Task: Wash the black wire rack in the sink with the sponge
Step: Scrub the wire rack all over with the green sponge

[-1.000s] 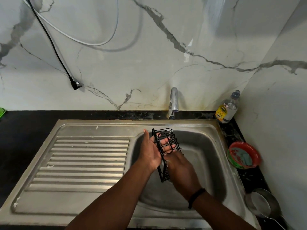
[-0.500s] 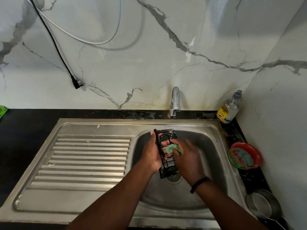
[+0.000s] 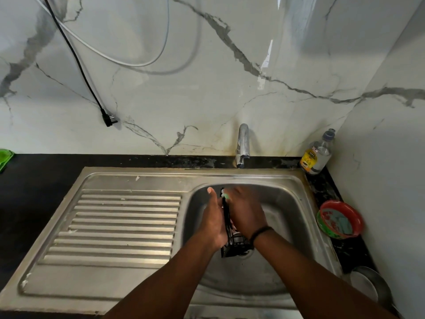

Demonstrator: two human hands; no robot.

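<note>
Rack [image 3: 226, 217] edge-on between hands over sink [image 3: 287, 203]; left hand [image 3: 212, 222] grips rack, right hand [image 3: 247, 215] presses sponge [image 3: 226, 196].

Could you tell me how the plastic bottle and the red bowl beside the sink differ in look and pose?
The plastic bottle is clear with a yellow label; the red bowl is opaque red and green. The bottle stands tall and capped in the corner; the bowl sits low and open nearer the camera. Both rest on the black counter right of the sink.
</note>
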